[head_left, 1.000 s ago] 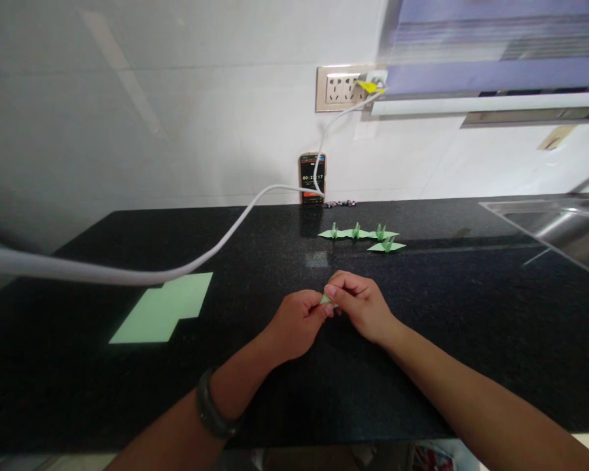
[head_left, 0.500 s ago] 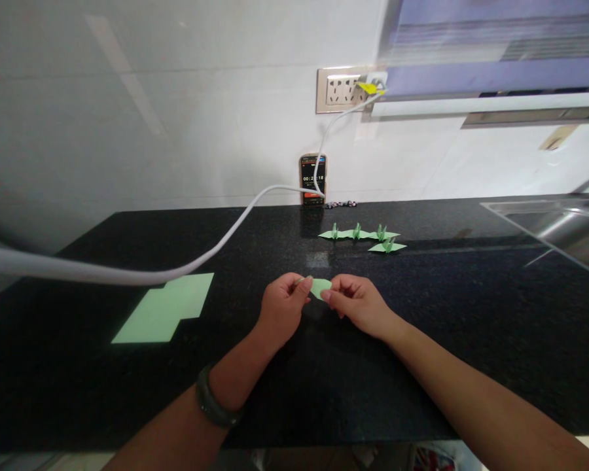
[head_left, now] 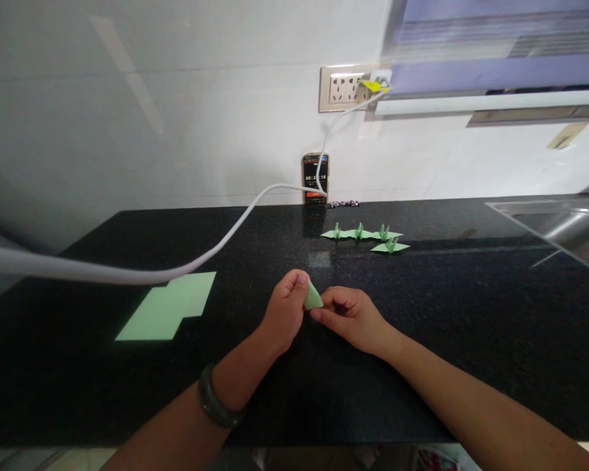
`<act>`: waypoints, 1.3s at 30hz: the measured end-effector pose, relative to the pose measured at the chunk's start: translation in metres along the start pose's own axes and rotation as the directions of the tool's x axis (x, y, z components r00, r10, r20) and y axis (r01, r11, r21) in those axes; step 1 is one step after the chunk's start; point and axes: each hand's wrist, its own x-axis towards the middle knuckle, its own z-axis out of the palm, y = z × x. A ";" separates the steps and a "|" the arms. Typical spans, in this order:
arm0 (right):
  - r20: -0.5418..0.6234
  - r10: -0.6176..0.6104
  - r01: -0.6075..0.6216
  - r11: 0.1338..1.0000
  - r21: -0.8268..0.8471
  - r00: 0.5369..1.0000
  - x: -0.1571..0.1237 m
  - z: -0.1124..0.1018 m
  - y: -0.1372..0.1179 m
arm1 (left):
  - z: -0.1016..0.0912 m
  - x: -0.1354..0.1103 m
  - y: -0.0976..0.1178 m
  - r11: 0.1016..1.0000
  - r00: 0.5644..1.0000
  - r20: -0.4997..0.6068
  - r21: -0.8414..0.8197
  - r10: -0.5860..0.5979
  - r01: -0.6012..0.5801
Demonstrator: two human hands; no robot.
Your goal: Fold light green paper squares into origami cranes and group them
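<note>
A small folded piece of light green paper (head_left: 313,297) is held above the dark counter, between my two hands. My left hand (head_left: 285,313) is closed on its upper left side, thumb on top. At the lower right corner of the paper, the thumb and forefinger of my right hand (head_left: 354,317) pinch its edge. My fingers hide part of the folds. Beyond my hands, several green paper cranes (head_left: 359,231) stand on the counter, most in a row with wings touching and one in front.
Flat green paper sheets (head_left: 160,311) lie overlapping at the left. A white cable (head_left: 226,239) arches across the left side to a wall socket (head_left: 344,88). A phone (head_left: 315,180) showing a timer leans on the wall beside a beaded strand (head_left: 343,204). A metal sink (head_left: 569,226) is at the right.
The folded paper has turned from lying level to slanting down to the right. My right hand has shifted slightly left and lower, to its bottom corner; my left hand still grips it.
</note>
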 end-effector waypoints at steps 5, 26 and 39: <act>0.061 0.028 -0.036 0.990 0.139 0.998 0.000 -0.001 -0.002 | -0.002 0.002 0.001 0.989 0.998 0.038 -0.132 -0.058 0.063; -0.001 0.021 -0.021 0.999 0.027 1.000 0.002 0.000 0.001 | -0.002 0.001 0.002 0.993 0.996 0.034 0.077 0.087 -0.090; -0.314 -0.141 0.023 0.936 -0.352 0.939 0.005 -0.010 0.008 | 0.000 -0.004 -0.003 0.905 0.978 0.120 0.374 0.173 -0.206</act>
